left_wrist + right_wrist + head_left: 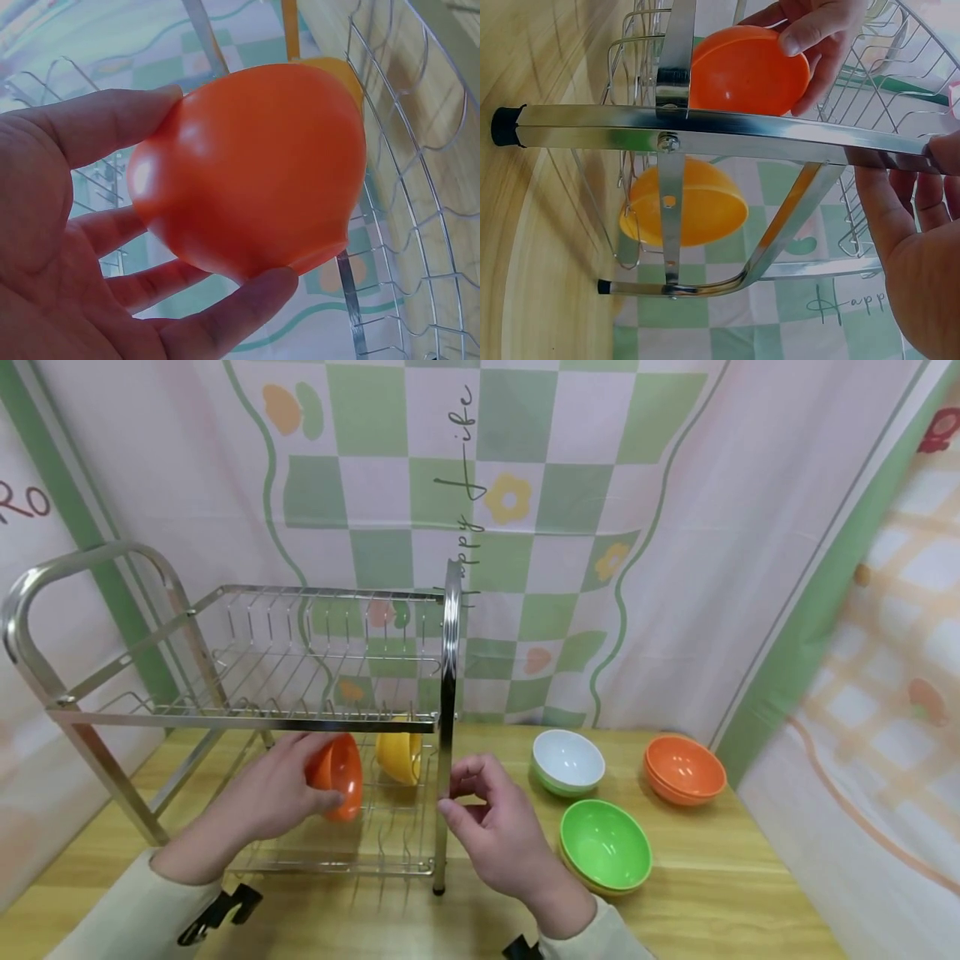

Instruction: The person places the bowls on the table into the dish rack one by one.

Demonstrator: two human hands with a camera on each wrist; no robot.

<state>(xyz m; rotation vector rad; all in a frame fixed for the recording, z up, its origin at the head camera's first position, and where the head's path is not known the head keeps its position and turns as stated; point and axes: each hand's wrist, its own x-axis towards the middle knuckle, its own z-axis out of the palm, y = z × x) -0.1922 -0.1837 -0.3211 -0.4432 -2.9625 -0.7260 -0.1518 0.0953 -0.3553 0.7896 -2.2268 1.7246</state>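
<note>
An orange bowl stands tilted on its side between the tiers of the metal dish rack. My left hand grips it, thumb at the rim and fingers around its outside; the left wrist view shows the bowl's smooth underside. Beside it, a yellow bowl rests on edge in the lower tier, also seen in the right wrist view. My right hand has its curled fingers and thumb at the rack's right front post, pinching it in the right wrist view.
Right of the rack on the wooden table are a white bowl in a green one, a green bowl stacked on a yellow one, and stacked orange bowls. A patterned curtain hangs behind.
</note>
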